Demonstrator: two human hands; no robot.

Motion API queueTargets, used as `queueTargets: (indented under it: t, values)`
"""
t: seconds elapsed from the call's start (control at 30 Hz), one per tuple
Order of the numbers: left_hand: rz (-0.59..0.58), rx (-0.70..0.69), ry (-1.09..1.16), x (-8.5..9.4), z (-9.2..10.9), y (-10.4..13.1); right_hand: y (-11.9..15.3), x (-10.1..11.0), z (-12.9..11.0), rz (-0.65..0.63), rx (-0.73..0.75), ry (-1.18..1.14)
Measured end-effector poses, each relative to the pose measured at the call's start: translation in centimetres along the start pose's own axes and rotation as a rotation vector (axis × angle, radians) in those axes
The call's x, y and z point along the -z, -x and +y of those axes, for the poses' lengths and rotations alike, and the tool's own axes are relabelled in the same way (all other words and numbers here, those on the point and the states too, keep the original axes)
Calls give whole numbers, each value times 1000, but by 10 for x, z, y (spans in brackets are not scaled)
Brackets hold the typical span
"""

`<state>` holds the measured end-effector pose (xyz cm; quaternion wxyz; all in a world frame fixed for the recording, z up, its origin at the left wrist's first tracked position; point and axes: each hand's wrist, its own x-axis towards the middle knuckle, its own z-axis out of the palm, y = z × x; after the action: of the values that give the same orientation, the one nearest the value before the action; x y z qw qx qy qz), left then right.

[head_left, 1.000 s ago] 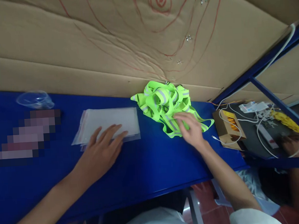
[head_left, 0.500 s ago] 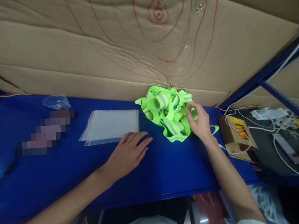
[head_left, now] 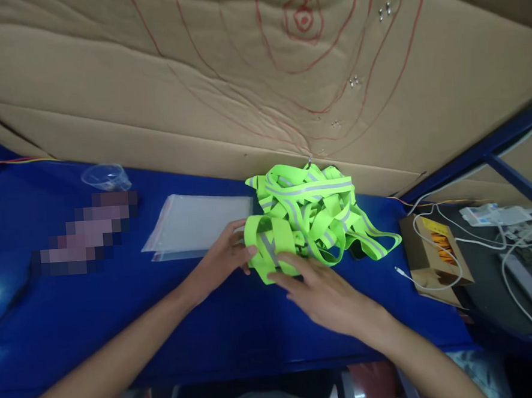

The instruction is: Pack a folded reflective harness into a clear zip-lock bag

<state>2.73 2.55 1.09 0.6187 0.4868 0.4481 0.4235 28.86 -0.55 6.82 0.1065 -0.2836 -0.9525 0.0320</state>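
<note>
The left hand (head_left: pixel 233 249) pinches the green strap (head_left: pixel 269 247); the right hand (head_left: pixel 319 286) has its fingers spread and touches it; the strap is at the front of the green pile (head_left: pixel 324 189), beside the bags (head_left: pixel 199 221) on the blue table (head_left: pixel 237 321).

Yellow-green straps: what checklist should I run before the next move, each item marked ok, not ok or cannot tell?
1. Left hand at the near loops: ok.
2. Right hand at those loops too: ok.
3. Near loops apart from the strap pile: not ok, they meet.
4. Clear bags lying flat: ok.
5. White cable's plug off the straps: ok.
6. Firm grip: cannot tell.
</note>
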Motion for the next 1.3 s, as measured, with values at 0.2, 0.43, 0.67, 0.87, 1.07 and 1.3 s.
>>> queueTargets:
  t: [0.2,0.43,0.67,0.87,1.07,1.3]
  values:
    - [-80,-104,-136,0,-5,5,27,10,8,397,-277,-267]
    - [-259,-96,-172,4,0,13,13,-25,13,328,-356,-190]
    - [-111,10,138,5,10,16,20,-35,5,289,-138,-121]
    - [-134,104,33,5,9,15,10,-50,-20,281,291,20]
    - [-134,3,-82,3,11,17,11,-51,-29,335,400,6]
    - [-83,104,378,8,21,17,24,-49,-13,611,-65,-199]
